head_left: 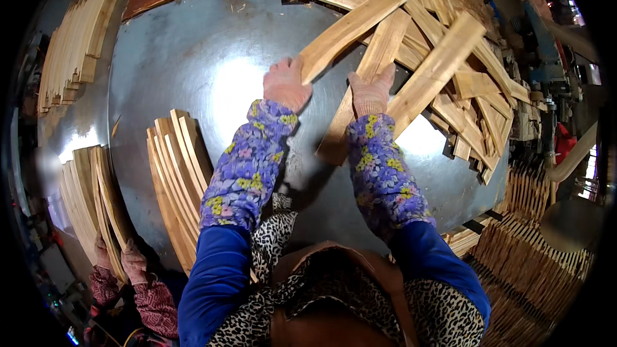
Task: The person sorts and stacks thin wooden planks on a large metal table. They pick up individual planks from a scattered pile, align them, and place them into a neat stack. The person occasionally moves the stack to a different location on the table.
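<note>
My left hand [287, 85], in a pinkish work glove, grips the near end of a curved wooden slat [350, 33]. That slat's far end rests on the jumbled pile of slats. Beside it my gloved right hand [373, 90] is closed round the middle of another wooden slat [387, 40], whose near end reaches down over the metal tabletop [173, 64]. Just right of this hand, a wide slat [437, 71] slants across the pile. The undersides of both held slats and some of my fingertips are hidden.
A row of curved slats [177, 180] stands left of my arms. At the far left are more stacked slats [80, 45]. A co-worker's gloved hands [134, 262] hold slats at lower left. Dense stacks of slats [527, 270] lie at lower right, with machinery [546, 45] beyond.
</note>
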{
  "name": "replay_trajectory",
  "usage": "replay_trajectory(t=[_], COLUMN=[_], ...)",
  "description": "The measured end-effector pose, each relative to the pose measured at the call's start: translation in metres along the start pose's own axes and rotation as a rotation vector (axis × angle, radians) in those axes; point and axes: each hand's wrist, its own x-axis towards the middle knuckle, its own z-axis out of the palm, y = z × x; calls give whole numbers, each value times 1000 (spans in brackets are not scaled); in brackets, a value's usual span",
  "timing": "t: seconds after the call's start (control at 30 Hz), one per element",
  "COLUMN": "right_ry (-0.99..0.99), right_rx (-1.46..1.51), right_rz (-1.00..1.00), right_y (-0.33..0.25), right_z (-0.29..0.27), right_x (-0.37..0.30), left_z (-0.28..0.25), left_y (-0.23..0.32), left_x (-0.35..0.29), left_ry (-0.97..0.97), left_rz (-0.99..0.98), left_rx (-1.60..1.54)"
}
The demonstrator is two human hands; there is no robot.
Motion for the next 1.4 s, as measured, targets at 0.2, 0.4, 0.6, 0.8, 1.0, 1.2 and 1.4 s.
replay_trajectory(t=[0.2, 0.4, 0.6, 0.8, 1.0, 1.2, 1.4], right_ry=[-379, -91, -339, -599, -838, -800, -486], right_rx=[564, -511, -110, 30, 31, -122, -225], right_rz=[79, -600, -86, -60, -304, -234, -366], right_y=[39, 60, 82, 89, 100, 57, 95], right_z=[3, -76, -85, -97, -98, -73, -101], right_x=[-61, -73, -24, -170, -270, -234, -216], left_z=[-6, -15, 27, 19, 27, 42, 29], left_y=[28, 2, -29, 1, 13, 0, -33], left_x=[-137, -225, -269, -330, -381, -388, -427], left_ry=[-250, -236, -375, -258, -371, -284, -346], left_rz=[-106, -315, -509, -439, -420, -470, -632], left_rx=[-307, -359, -1243, -1755, -1447, -1603, -2015])
